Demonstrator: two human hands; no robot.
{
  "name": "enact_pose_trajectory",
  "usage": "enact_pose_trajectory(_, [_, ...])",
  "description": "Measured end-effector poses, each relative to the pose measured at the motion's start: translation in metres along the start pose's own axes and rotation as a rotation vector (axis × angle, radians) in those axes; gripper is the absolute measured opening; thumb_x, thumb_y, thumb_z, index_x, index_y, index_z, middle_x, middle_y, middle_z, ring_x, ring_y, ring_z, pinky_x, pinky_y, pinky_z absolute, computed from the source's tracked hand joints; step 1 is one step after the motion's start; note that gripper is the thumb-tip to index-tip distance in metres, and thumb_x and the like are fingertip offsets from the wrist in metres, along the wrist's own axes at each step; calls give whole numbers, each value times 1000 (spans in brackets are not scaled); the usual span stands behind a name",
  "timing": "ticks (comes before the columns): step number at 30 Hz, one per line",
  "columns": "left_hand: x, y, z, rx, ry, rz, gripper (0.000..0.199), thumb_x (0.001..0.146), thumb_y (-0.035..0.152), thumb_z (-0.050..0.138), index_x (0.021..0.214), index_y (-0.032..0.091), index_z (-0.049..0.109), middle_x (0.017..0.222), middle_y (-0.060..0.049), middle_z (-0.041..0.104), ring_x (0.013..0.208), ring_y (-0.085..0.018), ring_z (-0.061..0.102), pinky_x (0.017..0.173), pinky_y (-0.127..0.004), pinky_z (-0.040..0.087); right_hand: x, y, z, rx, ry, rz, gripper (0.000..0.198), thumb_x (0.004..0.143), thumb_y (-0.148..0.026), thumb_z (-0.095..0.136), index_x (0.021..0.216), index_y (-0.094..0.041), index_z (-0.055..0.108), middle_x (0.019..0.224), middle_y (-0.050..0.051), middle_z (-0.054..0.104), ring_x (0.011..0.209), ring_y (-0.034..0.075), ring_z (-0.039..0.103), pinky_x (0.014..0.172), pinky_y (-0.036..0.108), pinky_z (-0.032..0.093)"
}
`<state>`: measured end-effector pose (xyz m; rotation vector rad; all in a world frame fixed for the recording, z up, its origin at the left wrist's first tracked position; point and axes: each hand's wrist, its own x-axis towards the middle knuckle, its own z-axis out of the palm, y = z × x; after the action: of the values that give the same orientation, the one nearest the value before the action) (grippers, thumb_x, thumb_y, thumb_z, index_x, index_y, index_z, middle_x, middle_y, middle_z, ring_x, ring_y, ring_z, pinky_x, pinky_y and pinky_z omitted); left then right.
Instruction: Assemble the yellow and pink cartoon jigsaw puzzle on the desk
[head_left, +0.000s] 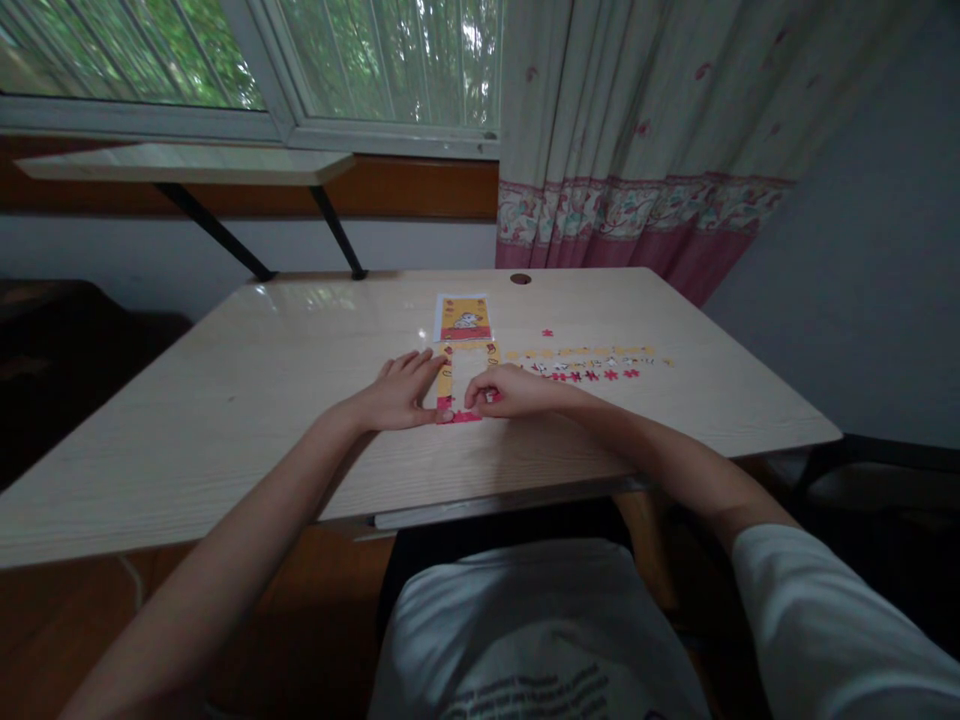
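Left hand [397,393] splayed, right hand [516,391] curled – grip unclear – hiding some puzzle border [444,384] beside 3 piece rows [611,375].

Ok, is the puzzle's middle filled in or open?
Open: the puzzle shows a yellow and red border around bare, pale tabletop. The right hand hides its lower right; cannot tell there.

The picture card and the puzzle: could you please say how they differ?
The picture card shows a complete scene; the puzzle has an unfilled middle. The card lies farther away, the puzzle nearer. The left hand touches the puzzle, while the card lies uncovered. Both show yellow, with red at the near end.
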<state>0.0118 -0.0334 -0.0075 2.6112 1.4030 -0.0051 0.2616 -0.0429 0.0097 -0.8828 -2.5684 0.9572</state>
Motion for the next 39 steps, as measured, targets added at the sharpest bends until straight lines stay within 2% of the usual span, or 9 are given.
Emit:
enact_pose_trajectory(7, [0, 0, 0, 0, -1, 2, 117, 74, 92, 41, 156, 10, 26, 163, -27, 23, 148, -49, 21, 116, -63, 22, 5, -3, 3, -87, 38, -10, 7, 82, -16, 69, 89, -16, 72, 78, 0, 69, 70, 11, 58, 71, 23, 41])
enact_pose_trajectory(14, [1, -2, 2, -5, 5, 3, 119, 72, 92, 43, 157, 10, 26, 163, -27, 22, 149, -48, 21, 116, -64, 22, 3, -2, 2, -145, 79, 9, 11, 82, -23, 71, 91, -16, 72, 79, 1, 68, 72, 12, 57, 71, 24, 38])
enact_pose_trajectory(17, [2, -1, 1, -8, 1, 3, 122, 70, 94, 42, 156, 10, 26, 162, -28, 23, 149, -48, 21, 116, -64, 22, -1, 10, -16, -142, 156, 43, 14, 87, -26, 65, 92, -15, 72, 79, 2, 67, 70, 12, 56, 68, 24, 36])
enact_pose_trajectory(20, [1, 0, -1, -22, -9, 1, 121, 70, 95, 42, 156, 11, 27, 163, -27, 23, 149, -48, 21, 116, -64, 22, -12, 23, -46, -217, 286, 155, 15, 87, -24, 62, 89, -14, 72, 79, 4, 67, 72, 13, 55, 68, 25, 35])
enact_pose_trajectory(23, [0, 1, -4, -37, -21, -10, 121, 70, 96, 41, 157, 13, 27, 164, -26, 22, 149, -48, 19, 117, -65, 20, -23, 33, -67, -260, 267, 263, 12, 84, -22, 63, 85, -13, 71, 74, 3, 65, 68, 13, 53, 66, 25, 34])
enact_pose_trajectory(25, [-1, 2, -5, -38, -27, -15, 122, 69, 96, 39, 157, 12, 26, 164, -27, 21, 149, -49, 18, 117, -64, 19, -28, 35, -70, -247, 223, 287, 12, 83, -24, 65, 83, -13, 70, 70, 2, 63, 64, 12, 51, 64, 25, 33])
enact_pose_trajectory(31, [-1, 2, -4, -27, -13, -3, 123, 70, 96, 38, 156, 9, 27, 163, -28, 22, 149, -48, 20, 117, -63, 19, -25, 19, -42, -253, 29, 146, 20, 80, -33, 72, 73, -15, 65, 70, 0, 61, 65, 12, 50, 63, 24, 31])
enact_pose_trajectory(34, [-1, 0, -3, -29, -5, 6, 119, 71, 95, 40, 156, 12, 27, 163, -26, 24, 149, -48, 21, 117, -62, 21, -22, 11, -35, -305, 2, 101, 24, 78, -35, 76, 69, -17, 62, 72, 1, 61, 67, 13, 48, 64, 25, 30])
enact_pose_trajectory(39, [-2, -2, -3, -40, 19, 35, 114, 73, 92, 44, 156, 16, 27, 162, -25, 27, 148, -48, 23, 115, -65, 23, -23, 9, -37, -320, -3, 110, 22, 77, -31, 76, 69, -18, 61, 71, 1, 60, 69, 13, 47, 65, 26, 29])
